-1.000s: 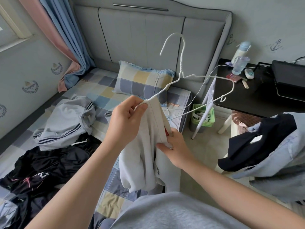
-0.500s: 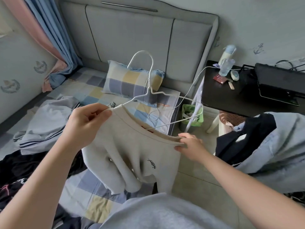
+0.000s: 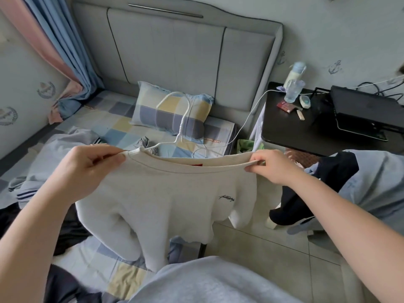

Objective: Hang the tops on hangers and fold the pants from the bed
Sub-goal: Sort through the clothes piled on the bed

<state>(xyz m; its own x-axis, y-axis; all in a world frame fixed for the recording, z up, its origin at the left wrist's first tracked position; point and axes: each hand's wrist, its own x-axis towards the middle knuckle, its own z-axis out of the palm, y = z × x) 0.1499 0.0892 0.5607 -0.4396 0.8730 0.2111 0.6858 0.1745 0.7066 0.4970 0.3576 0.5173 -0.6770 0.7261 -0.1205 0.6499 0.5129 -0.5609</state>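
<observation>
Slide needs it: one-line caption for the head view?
Left hand and right hand pinch the neckline of a cream sweatshirt, thin white hanger rising from it, over a checked bed.

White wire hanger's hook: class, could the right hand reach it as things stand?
Probably yes, once freed: the white wire hanger's hook stands bare above the collar of the cream sweatshirt, but the right hand pinches its shoulder.
</observation>
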